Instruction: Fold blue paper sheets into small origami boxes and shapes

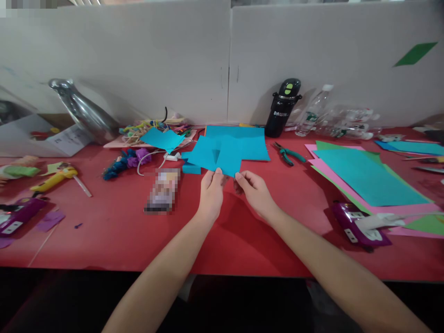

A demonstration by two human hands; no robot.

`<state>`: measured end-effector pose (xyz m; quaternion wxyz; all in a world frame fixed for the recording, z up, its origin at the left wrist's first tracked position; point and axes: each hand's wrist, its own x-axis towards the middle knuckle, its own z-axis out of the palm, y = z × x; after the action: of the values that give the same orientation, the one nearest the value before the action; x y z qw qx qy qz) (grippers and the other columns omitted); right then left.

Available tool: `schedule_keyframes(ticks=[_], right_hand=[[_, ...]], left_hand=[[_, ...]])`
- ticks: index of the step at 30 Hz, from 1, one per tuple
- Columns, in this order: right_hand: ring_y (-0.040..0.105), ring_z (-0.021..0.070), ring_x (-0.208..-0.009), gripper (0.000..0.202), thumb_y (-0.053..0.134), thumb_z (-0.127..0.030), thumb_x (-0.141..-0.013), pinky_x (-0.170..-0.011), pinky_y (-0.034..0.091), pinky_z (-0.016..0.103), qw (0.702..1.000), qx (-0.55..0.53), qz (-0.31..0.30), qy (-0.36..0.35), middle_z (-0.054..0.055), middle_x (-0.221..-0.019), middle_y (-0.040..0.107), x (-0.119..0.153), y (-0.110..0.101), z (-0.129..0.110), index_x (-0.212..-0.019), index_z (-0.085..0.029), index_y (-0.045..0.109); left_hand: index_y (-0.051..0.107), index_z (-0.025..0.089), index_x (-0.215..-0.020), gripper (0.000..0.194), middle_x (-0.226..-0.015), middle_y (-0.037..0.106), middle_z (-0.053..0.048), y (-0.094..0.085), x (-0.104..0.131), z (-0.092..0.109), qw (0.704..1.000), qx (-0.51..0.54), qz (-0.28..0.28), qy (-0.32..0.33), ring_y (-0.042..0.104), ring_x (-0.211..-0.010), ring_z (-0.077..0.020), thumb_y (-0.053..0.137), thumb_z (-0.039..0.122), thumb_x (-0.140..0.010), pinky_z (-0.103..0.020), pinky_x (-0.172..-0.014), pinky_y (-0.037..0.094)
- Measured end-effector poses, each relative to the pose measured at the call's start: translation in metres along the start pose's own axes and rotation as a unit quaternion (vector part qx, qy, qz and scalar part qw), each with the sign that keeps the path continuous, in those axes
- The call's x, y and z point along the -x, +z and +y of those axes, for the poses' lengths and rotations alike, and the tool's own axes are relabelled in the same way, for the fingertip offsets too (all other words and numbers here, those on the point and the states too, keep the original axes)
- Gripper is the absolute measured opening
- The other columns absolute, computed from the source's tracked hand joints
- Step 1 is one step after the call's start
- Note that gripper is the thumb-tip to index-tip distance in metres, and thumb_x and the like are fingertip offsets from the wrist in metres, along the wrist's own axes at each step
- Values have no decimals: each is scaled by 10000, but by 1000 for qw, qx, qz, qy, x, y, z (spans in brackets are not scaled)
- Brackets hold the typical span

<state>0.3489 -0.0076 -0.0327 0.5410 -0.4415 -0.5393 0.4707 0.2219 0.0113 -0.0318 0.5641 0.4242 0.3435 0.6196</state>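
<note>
A folded piece of blue paper [229, 155] is held up over the red table by its near edge. My left hand [212, 189] pinches it at the left, thumb on top. My right hand [255, 187] grips its near right corner between thumb and fingers. A crease runs through the piece, with a darker gap at its middle. Behind it lies a larger blue sheet [256, 141]. Just left is a small folded blue paper piece [191, 167], and farther back a loose blue sheet [163, 138] rests on a pile of craft bits.
Pliers [289, 155], a black bottle [282, 111] and plastic bottles [314, 113] stand or lie at the back right. Colored paper [374, 178] and a purple power strip [360, 226] are on the right. A blurred phone-like object [163, 190], glue gun [55, 180] and steel flask [83, 111] are left.
</note>
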Motion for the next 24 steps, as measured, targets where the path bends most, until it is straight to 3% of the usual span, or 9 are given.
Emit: schedule_keyframes(ticks=[3,7,11,16,24], right_hand=[[525,139,-641,343,592,-478,-925,-642,432,288,1000,-29,-8,5,0,-680,571,-1,-1,0,-711,-210,577],[545,135,-621,315,667,-452,-876,-636,437,292,993,-97,-56,27,4,-683,608,-4,-6,1,-695,-202,601],[559,137,-587,324,732,-484,-812,-606,439,294,993,-97,-50,52,17,-663,645,-5,-8,4,-705,-192,641],[561,136,-547,380,743,-518,-790,-570,439,291,996,-61,-21,67,34,-622,659,-2,-4,3,-648,-183,630],[559,130,-547,353,720,-474,-828,-566,437,281,997,-57,13,54,15,-606,637,-1,1,7,-657,-190,599]], left_hand=[[383,208,-665,382,-671,433,34,-1,-2,4,1000,14,-14,-4,477,-657,-116,646,379,-882,-268,-690,466],[524,192,-726,267,-720,545,0,-5,-7,15,994,23,-105,-25,569,-717,-149,650,369,-880,-302,-720,503],[568,181,-754,251,-724,598,-23,-10,-10,24,984,19,-162,-70,628,-751,-186,681,383,-852,-336,-735,527],[550,180,-769,260,-730,610,-7,-11,-10,22,986,9,-152,-69,634,-748,-166,689,385,-851,-329,-759,536],[602,155,-754,288,-694,597,12,-14,-9,18,994,-38,-89,-51,592,-649,-111,729,403,-829,-317,-763,575]])
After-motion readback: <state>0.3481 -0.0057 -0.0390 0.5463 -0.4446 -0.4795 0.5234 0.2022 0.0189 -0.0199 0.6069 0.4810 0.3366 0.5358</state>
